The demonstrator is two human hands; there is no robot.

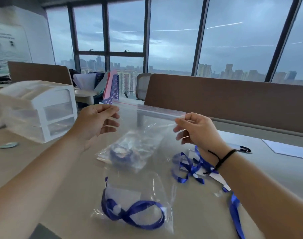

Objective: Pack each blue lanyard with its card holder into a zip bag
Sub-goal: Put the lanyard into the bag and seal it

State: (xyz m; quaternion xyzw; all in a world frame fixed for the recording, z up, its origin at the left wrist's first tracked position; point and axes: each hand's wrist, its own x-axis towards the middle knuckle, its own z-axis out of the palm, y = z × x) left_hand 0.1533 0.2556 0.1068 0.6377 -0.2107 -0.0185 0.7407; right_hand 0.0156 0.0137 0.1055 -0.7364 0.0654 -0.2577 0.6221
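I hold a clear zip bag [148,173] up in front of me by its red-lined top strip. My left hand [97,120] pinches the strip's left end and my right hand [197,129] pinches its right end. Low inside the bag lies a blue lanyard [135,213] with its card holder [125,193]. Behind it on the table [43,161] rests another zip bag [130,150] with a lanyard in it. Loose blue lanyards with card holders [190,165] lie under my right wrist, and another lanyard [235,214] trails toward the near edge.
A white plastic drawer unit [42,109] stands at the left. A blue mesh file holder [111,88] with papers sits behind it. A brown desk partition [224,99] runs across the back. A white sheet [286,149] lies at the far right.
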